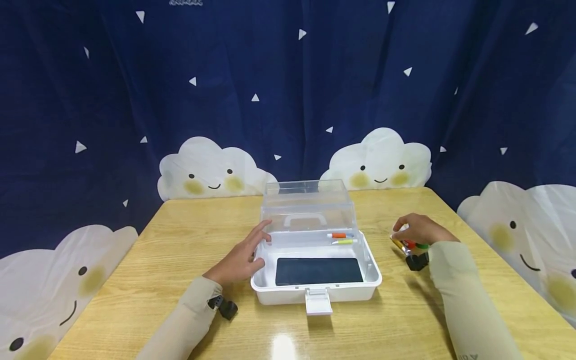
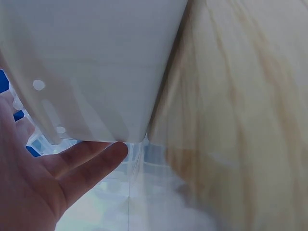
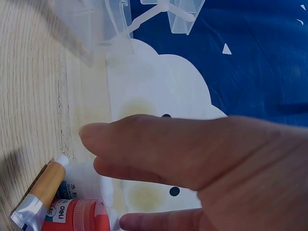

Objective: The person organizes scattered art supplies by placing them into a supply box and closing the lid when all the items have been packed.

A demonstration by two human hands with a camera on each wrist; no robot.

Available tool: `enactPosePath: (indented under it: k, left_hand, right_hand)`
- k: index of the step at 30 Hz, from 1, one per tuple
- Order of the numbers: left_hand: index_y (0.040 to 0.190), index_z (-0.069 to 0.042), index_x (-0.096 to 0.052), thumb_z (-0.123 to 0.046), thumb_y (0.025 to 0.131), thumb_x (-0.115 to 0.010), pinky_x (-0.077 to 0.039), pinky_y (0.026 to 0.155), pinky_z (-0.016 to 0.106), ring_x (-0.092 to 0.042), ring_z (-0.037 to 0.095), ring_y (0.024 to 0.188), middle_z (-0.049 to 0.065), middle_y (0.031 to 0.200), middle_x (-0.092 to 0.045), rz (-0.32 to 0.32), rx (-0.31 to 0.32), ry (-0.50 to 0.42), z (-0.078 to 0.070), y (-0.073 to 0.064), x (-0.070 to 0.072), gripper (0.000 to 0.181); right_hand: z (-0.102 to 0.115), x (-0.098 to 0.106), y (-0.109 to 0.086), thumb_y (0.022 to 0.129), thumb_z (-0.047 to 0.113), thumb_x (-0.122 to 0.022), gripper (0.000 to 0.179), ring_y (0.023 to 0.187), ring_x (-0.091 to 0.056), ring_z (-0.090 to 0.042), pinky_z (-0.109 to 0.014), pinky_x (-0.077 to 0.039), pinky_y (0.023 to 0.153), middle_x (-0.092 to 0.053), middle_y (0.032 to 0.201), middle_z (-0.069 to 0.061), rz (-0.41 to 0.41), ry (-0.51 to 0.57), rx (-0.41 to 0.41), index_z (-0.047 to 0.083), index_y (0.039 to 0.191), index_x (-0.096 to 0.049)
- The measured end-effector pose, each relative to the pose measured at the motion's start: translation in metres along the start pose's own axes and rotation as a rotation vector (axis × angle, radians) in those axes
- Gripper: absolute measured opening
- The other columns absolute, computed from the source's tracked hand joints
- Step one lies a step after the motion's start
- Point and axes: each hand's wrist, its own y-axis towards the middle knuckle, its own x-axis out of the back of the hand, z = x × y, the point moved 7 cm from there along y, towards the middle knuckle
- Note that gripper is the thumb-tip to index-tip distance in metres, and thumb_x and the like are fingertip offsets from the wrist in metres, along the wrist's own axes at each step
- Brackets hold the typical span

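Note:
An open white storage box [image 1: 317, 295] with a raised transparent lid [image 1: 308, 200] stands mid-table. My left hand [image 1: 240, 257] is at its left side, fingers spread and thumb over the rim; in the left wrist view, fingertips [image 2: 120, 151] reach past the end of the white wall. Over on the right, my right hand [image 1: 423, 231] hovers above paint containers with nothing between thumb and fingers. Below it lie a gold paint tube [image 3: 50, 185] with a white cap, a red paint bottle [image 3: 77, 214] and a whitish labelled container [image 3: 84, 178]. A green item [image 1: 422, 246] is partly hidden beneath the hand.
Inside the box lie a dark flat rectangular panel [image 1: 318, 271], an orange pen [image 1: 337, 235] and a yellow-green pen [image 1: 344, 242]. The box's front latch [image 1: 318, 302] hangs down. Behind the wooden table [image 1: 202, 220] is a dark blue curtain [image 1: 234, 60] with cloud shapes.

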Motion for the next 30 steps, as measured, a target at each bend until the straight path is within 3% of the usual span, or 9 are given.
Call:
enactPosePath:
  k: [10, 14, 22, 30]
  left_hand:
    - [0.119, -0.021, -0.044, -0.005, 0.080, -0.055, -0.046, 0.059, 0.028, -0.042, 0.010, 0.058, -0.012, 0.159, -0.015, 0.006, -0.010, 0.017, -0.001, 0.000, 0.002, 0.043]
    - [0.119, -0.021, -0.044, -0.005, 0.080, -0.055, -0.047, 0.060, 0.028, -0.045, 0.009, 0.060, -0.015, 0.158, -0.013, 0.005, -0.010, 0.015, -0.001, 0.000, 0.002, 0.044]
    - [0.118, -0.023, -0.044, -0.006, 0.080, -0.056, -0.047, 0.060, 0.029, -0.046, 0.010, 0.061, -0.010, 0.159, -0.014, 0.009, 0.000, 0.012, 0.001, -0.001, 0.000, 0.043]
    - [0.118, -0.023, -0.045, -0.007, 0.080, -0.054, -0.046, 0.061, 0.029, -0.046, 0.010, 0.061, -0.008, 0.159, -0.016, 0.005, 0.001, 0.016, 0.000, 0.000, 0.000, 0.043]
  right_hand:
    - [0.002, -0.001, -0.001, 0.088, 0.027, -0.066, 0.032, 0.081, -0.057, -0.022, -0.042, -0.047, 0.074, -0.065, 0.088, -0.007, 0.006, -0.039, 0.002, 0.001, 0.106, -0.067]
    - [0.004, -0.002, -0.002, 0.087, 0.024, -0.067, 0.025, 0.072, -0.056, -0.020, -0.036, -0.046, 0.066, -0.064, 0.077, -0.007, 0.009, -0.045, 0.007, 0.000, 0.095, -0.069]
    - [0.001, -0.010, 0.002, 0.085, 0.017, -0.066, 0.017, 0.059, -0.054, -0.016, -0.031, -0.043, 0.056, -0.063, 0.066, -0.005, 0.012, -0.064, 0.037, 0.003, 0.078, -0.071]
    - [-0.003, -0.012, 0.008, 0.079, 0.015, -0.066, 0.018, 0.050, -0.043, -0.012, -0.026, -0.037, 0.050, -0.052, 0.054, 0.004, -0.015, -0.096, 0.005, 0.009, 0.062, -0.069]
